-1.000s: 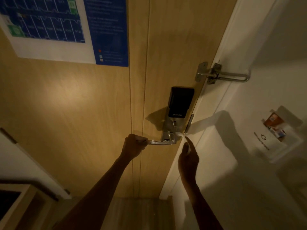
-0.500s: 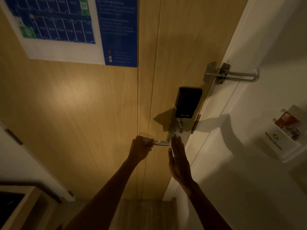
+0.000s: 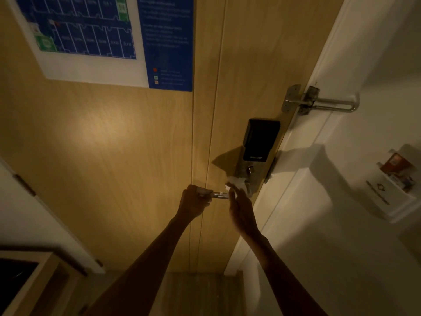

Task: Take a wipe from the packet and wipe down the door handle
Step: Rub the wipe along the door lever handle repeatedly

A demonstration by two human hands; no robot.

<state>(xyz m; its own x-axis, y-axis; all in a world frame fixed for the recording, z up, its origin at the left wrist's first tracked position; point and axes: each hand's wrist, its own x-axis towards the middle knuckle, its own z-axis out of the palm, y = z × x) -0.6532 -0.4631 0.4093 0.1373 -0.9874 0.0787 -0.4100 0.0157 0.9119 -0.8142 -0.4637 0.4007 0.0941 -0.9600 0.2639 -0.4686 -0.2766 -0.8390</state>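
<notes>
A metal lever door handle sticks out leftward from the lock plate on the wooden door. My left hand is closed around the free end of the handle. My right hand presses a crumpled white wipe against the handle's base by the lock plate, fingers extended upward. The wipe packet is not in view.
A black smart lock unit sits above the handle. A metal swing-bar door guard spans door and white frame. A blue floor-plan notice hangs upper left. A wall holder with a card is at right. Cabinet corner lower left.
My right hand moved from the door edge leftward onto the handle's base, and the white wipe now shows at its fingertips. My left hand stayed gripping the handle end.
</notes>
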